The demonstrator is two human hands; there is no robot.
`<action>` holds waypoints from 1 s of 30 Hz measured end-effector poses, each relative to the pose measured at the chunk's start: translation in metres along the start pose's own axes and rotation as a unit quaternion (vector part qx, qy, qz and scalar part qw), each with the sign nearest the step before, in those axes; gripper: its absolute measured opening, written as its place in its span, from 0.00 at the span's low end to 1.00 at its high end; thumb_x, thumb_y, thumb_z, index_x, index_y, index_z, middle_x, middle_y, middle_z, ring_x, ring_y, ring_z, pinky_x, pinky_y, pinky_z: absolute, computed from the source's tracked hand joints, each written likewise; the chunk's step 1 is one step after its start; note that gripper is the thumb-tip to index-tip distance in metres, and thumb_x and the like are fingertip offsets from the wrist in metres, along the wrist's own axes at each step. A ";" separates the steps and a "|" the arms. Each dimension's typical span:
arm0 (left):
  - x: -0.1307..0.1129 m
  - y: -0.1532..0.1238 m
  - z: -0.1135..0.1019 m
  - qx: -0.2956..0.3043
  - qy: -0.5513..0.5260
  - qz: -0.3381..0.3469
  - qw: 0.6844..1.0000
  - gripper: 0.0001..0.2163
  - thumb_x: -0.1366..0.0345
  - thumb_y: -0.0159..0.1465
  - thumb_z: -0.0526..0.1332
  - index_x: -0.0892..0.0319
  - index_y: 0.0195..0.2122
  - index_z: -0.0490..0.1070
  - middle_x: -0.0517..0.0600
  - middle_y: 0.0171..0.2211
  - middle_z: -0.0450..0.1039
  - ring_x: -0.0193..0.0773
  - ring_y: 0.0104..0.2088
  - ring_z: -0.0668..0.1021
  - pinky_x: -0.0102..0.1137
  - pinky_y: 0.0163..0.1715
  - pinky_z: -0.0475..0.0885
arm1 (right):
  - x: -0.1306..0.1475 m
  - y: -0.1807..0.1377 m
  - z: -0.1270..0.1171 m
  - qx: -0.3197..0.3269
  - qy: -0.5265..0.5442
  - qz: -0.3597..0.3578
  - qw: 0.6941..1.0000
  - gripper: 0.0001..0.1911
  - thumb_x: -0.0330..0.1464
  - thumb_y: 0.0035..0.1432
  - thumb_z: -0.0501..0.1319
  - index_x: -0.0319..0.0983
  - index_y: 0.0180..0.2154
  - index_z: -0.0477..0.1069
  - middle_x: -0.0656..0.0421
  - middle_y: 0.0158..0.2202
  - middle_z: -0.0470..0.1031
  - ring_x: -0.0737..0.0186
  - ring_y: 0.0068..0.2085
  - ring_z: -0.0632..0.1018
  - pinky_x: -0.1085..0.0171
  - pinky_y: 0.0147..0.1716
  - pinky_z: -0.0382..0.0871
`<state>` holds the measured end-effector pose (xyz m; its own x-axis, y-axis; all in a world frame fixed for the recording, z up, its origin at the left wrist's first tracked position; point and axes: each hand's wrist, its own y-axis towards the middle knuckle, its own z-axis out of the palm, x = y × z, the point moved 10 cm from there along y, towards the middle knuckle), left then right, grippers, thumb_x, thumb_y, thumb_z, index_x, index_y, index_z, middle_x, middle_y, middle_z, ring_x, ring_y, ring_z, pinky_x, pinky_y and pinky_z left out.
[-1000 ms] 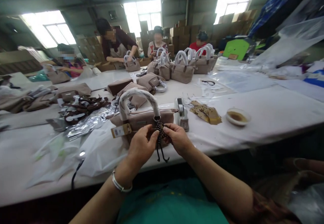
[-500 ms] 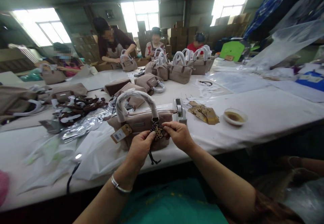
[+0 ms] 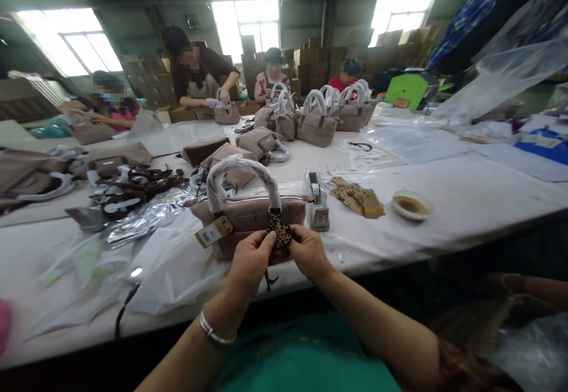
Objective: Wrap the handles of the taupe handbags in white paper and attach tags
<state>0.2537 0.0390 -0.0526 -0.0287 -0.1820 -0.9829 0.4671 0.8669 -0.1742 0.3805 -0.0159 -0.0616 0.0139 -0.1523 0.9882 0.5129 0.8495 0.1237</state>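
Observation:
Directly before me a taupe handbag (image 3: 248, 210) stands upright near the table's front edge, its looped handle (image 3: 242, 164) wrapped in white film. From the handle's right base hangs a leopard-print charm (image 3: 280, 232). My left hand (image 3: 251, 259) pinches the charm's left side between thumb and fingers, and my right hand (image 3: 310, 251) pinches its right side. A dark cord (image 3: 270, 281) dangles below my left fingers. On the bag's left front hangs a kraft hang tag (image 3: 213, 232) with a white barcode label. The fingertips behind the charm are hidden.
A tape dispenser (image 3: 317, 203) stands just right of the bag. Beyond it lie brown paper tags (image 3: 357, 197) and a bowl of brown liquid (image 3: 410, 206). Dark straps (image 3: 137, 188) are heaped at left. More handbags (image 3: 316, 126) stand farther back, where several co-workers sit or stand.
My right hand has closed in toward the charm and now grips its right edge. The bag has shifted slightly right. At the far left, a co-worker's bag has tipped lower.

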 end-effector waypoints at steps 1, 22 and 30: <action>-0.006 0.000 -0.003 -0.015 0.057 0.034 0.998 0.17 0.53 0.56 0.67 0.63 0.37 0.78 0.53 0.31 0.79 0.39 0.29 0.78 0.31 0.30 0.74 | 0.005 -0.001 0.001 0.008 -0.028 -0.016 0.999 0.07 0.35 0.53 0.62 0.39 0.30 0.76 0.59 0.28 0.77 0.62 0.31 0.75 0.65 0.31 0.70; -0.044 -0.026 0.019 0.043 0.364 0.244 0.898 0.15 0.60 0.62 0.61 0.61 0.48 0.74 0.57 0.41 0.76 0.47 0.43 0.78 0.38 0.46 0.73 | 0.003 0.004 0.014 0.058 0.094 0.146 0.983 0.18 0.42 0.43 0.73 0.35 0.26 0.72 0.62 0.22 0.73 0.67 0.24 0.72 0.68 0.24 0.68; -0.011 0.004 0.020 0.073 -0.028 0.001 0.997 0.17 0.57 0.57 0.66 0.64 0.41 0.77 0.51 0.30 0.76 0.33 0.25 0.73 0.28 0.25 0.71 | -0.008 -0.005 0.030 0.131 0.201 0.240 0.940 0.18 0.40 0.41 0.73 0.35 0.30 0.73 0.61 0.21 0.72 0.69 0.20 0.71 0.72 0.14 0.63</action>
<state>0.2734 0.0354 -0.0415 0.0202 -0.2090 -0.9777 0.5907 0.7915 -0.1570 0.3521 -0.0038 -0.0678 0.5412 0.1474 0.8278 0.1351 0.9565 -0.2587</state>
